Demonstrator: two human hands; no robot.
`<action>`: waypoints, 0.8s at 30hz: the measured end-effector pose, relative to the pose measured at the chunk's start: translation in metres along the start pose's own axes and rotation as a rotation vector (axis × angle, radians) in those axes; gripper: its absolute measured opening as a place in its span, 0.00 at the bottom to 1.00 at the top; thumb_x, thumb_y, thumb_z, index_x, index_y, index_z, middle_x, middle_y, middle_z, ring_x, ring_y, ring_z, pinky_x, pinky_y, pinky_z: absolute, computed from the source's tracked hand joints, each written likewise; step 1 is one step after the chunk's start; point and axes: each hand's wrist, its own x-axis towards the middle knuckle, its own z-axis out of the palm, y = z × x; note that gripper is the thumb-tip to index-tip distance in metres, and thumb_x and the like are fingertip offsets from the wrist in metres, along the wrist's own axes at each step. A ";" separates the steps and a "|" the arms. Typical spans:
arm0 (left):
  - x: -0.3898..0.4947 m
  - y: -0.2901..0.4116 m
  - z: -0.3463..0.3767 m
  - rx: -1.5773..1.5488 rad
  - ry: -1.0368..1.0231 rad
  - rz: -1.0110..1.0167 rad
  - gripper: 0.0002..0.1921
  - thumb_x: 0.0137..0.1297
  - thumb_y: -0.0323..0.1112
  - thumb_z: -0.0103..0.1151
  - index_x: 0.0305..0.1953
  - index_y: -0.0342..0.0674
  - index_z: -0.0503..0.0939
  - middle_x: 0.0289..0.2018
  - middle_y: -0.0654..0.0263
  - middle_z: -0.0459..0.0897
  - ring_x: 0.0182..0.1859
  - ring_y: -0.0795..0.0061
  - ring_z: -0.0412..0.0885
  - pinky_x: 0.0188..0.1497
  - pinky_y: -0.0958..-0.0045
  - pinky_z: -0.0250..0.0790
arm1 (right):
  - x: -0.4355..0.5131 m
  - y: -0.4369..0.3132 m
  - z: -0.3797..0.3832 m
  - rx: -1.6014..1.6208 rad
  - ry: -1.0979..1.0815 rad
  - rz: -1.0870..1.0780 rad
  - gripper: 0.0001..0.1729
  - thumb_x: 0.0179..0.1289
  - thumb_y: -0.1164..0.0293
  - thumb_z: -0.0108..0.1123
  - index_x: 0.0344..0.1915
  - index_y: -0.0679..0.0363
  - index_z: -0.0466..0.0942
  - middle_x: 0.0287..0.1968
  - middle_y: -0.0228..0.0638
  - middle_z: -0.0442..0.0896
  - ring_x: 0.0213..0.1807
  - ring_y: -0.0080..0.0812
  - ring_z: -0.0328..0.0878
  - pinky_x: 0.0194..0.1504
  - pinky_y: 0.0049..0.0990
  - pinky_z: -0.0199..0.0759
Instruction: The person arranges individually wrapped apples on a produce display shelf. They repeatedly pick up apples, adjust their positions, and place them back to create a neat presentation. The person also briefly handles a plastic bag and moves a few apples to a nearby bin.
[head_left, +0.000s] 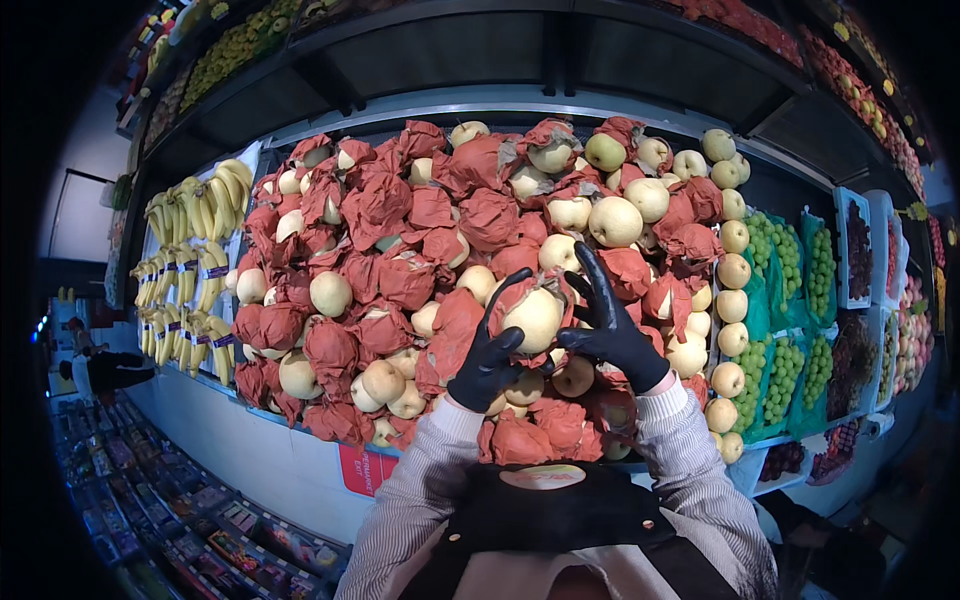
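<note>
Both of my hands wear black gloves and meet over a heap of pale yellow pears, many in red paper wrappers. Between them is a pear (532, 321) whose red wrapper is peeled back around its upper side. My left hand (489, 352) cups this pear from the left, fingers and thumb against it. On the pear's right is my right hand (611, 326), thumb and fingers spread; whether it touches the fruit or its paper I cannot tell. A bare pear (615, 222) lies above, and a red-wrapped pear (487, 219) sits further up the heap.
Banana bunches (196, 277) stand on the left. A column of bare pears (733, 305) edges the heap's right side, beside green grapes (784, 375) in green bags. A dark shelf (465, 60) runs behind. Another person (112, 371) is at the far left.
</note>
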 end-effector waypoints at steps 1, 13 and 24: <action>0.004 0.005 -0.002 0.111 -0.055 0.009 0.46 0.60 0.40 0.72 0.75 0.42 0.55 0.68 0.58 0.67 0.66 0.63 0.73 0.63 0.63 0.74 | 0.002 0.002 -0.003 -0.037 -0.023 -0.032 0.63 0.55 0.70 0.77 0.80 0.54 0.42 0.78 0.40 0.53 0.77 0.35 0.55 0.71 0.39 0.62; 0.063 0.042 -0.021 1.293 0.146 0.436 0.39 0.60 0.34 0.70 0.71 0.46 0.64 0.68 0.53 0.69 0.69 0.55 0.71 0.64 0.63 0.71 | 0.091 0.002 0.003 -0.011 0.283 -0.098 0.39 0.59 0.76 0.72 0.68 0.63 0.63 0.48 0.35 0.81 0.46 0.25 0.82 0.44 0.25 0.81; 0.155 0.051 -0.114 2.345 -0.125 0.193 0.28 0.63 0.28 0.55 0.64 0.67 0.76 0.71 0.65 0.65 0.68 0.43 0.66 0.65 0.51 0.69 | 0.167 0.048 -0.057 -0.054 0.347 0.080 0.62 0.60 0.65 0.73 0.78 0.67 0.36 0.69 0.48 0.68 0.58 0.35 0.78 0.41 0.28 0.81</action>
